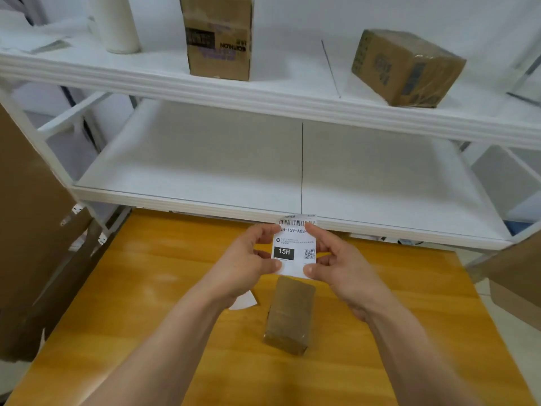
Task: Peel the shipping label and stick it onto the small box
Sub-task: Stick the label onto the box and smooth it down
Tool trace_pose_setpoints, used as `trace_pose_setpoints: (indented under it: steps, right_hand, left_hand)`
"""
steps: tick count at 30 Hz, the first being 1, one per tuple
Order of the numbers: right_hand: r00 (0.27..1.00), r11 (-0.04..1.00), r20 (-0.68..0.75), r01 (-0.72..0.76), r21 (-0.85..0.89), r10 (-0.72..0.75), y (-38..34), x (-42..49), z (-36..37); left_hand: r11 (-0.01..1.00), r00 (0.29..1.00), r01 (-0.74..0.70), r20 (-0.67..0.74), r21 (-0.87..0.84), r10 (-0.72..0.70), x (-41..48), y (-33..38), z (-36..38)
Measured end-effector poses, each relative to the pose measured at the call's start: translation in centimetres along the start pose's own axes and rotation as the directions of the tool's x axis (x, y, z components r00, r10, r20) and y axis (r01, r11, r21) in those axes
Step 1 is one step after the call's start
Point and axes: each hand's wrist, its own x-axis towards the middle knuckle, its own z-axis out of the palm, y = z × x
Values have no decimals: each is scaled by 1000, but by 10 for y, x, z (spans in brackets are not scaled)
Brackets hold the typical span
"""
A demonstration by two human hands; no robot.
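White printed paper shipping label (295, 247) pinched upright between left hand (248, 265) and right hand (339, 265), above far end of small brown tape-wrapped cardboard box (289, 315) lying on orange wooden counter (146, 288).

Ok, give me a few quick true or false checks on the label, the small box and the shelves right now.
1. Both hands hold the shipping label. True: left hand and right hand grip its sides.
2. The label is stuck on the small box. False: it is held above the box.
3. The small box lies on the wooden table. True.
4. The upper shelf holds no boxes. False: two cardboard boxes stand there.
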Motion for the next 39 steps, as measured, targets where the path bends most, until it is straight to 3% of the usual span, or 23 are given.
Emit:
trace_pose_setpoints:
  steps: [12, 30, 39]
  right_hand:
    - [982, 975, -19, -187, 118, 190, 87, 11, 13]
    - [945, 926, 32, -324, 191, 324, 165, 4, 31]
    - [937, 927, 44, -350, 136, 347, 181, 8, 35]
  left_hand:
    - [981, 979, 193, -62, -16, -194, 31, -66, 31]
    - [897, 895, 440, -103, 38, -434, 42, -146, 62]
    - [894, 897, 430, -169, 126, -408, 46, -165, 68]
